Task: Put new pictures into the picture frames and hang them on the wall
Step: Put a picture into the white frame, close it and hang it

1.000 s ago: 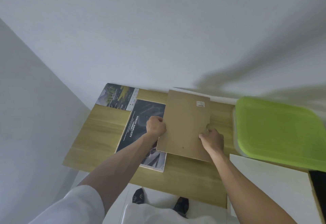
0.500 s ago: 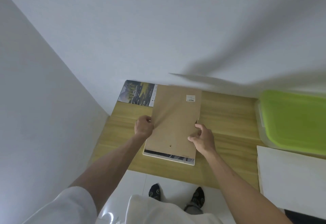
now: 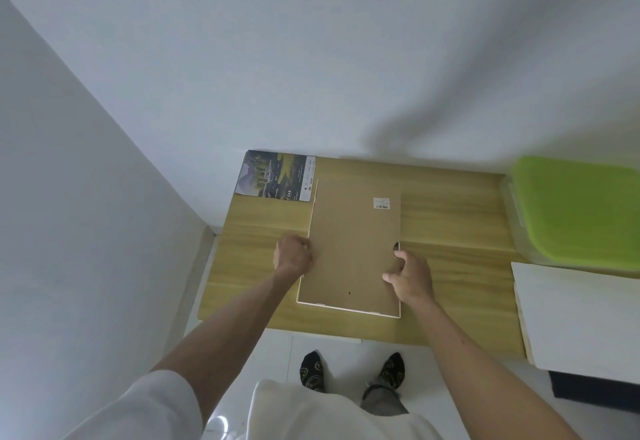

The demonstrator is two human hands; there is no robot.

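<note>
The backing board (image 3: pixel 353 245) is gripped at both edges by curled fingers (image 3: pixel 398 259), seated in the frame (image 3: pixel 349 308); hanging is left

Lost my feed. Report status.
Left hand and right hand grip backing board edges. Board sits on white frame. Photo print touches board's far-left corner.

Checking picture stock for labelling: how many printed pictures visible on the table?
1: the landscape print at the table's far-left corner, beside the brown backing board. Another may lie hidden under that board.
</note>
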